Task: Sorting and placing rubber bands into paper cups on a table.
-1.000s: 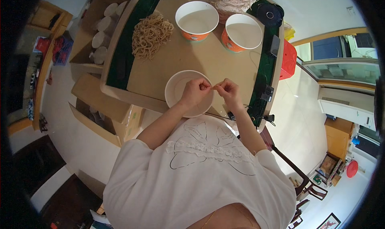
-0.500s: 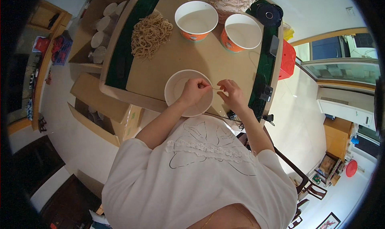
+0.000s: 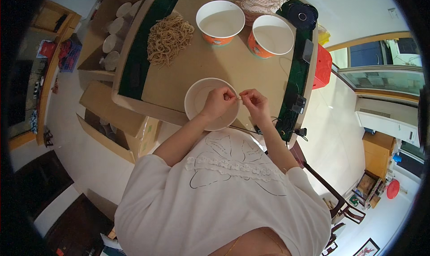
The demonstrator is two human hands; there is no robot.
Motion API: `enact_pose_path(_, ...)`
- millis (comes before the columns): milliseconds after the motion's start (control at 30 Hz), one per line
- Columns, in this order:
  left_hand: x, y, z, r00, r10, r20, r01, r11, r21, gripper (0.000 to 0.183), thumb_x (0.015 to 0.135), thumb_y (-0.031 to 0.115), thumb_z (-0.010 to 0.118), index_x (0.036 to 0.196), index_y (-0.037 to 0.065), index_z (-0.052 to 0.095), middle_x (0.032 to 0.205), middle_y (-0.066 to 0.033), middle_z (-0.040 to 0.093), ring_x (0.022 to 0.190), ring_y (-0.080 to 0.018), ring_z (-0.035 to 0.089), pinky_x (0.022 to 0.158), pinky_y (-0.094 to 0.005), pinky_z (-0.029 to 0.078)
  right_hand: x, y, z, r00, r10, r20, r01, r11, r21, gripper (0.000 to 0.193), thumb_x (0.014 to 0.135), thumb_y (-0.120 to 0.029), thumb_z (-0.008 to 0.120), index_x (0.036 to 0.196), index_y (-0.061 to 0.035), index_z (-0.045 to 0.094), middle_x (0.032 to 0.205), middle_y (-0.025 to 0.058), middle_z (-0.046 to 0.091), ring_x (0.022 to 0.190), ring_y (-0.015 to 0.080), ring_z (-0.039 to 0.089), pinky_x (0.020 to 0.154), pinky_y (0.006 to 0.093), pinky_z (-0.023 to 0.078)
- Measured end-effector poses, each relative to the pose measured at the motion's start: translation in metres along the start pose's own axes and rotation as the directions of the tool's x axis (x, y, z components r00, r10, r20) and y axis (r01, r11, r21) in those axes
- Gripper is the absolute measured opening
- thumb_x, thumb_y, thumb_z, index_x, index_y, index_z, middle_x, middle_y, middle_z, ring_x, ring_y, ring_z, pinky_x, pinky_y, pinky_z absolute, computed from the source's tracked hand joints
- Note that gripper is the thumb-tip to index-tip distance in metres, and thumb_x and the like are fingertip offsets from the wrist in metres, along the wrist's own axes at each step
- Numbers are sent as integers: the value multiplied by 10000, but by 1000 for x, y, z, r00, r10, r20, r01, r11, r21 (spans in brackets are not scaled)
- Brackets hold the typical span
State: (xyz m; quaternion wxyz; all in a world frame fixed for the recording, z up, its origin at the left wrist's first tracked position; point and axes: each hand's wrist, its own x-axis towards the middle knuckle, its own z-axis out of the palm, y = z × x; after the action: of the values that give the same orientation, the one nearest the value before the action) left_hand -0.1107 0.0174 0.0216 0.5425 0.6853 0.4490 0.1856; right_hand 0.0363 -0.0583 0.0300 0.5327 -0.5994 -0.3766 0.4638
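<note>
Both forearms come in from the lower edge and meet over the near side of the table (image 3: 197, 63). The left hand (image 3: 218, 101) hovers above the white bowl (image 3: 197, 99), fingers curled shut, tips pinched on one end of a thin strand (image 3: 240, 98). The right hand (image 3: 254, 102) sits just beside the bowl's rim, fingers likewise pinched on the other end. The strand runs short and roughly level, left to right, between the two sets of fingertips. Farther back lie a noodle pile (image 3: 169, 37) and two orange bowls (image 3: 221, 20).
</note>
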Motion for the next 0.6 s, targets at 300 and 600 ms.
enact_pose_path(300, -3, -8, -1, 1000, -3, -13, 2, 998, -65, 90, 735, 95, 666, 763, 12, 644, 651, -21, 612, 603, -62, 532, 566, -238, 444, -1, -27, -17, 984, -169, 55, 178, 925, -335, 208, 785, -3, 639, 976, -55, 575, 864, 42, 611, 745, 124, 572, 649, 240, 445)
enact_pose_path(600, -1, -5, -1, 999, -17, -29, 14, 996, -87, 124, 725, 127, 676, 735, 7, 647, 621, -52, 619, 555, -101, 554, 543, -264, 454, -4, -14, -20, 936, -242, 256, 341, 806, -484, 239, 753, 42, 636, 967, -64, 647, 855, 65, 613, 768, 196, 605, 654, 300, 490)
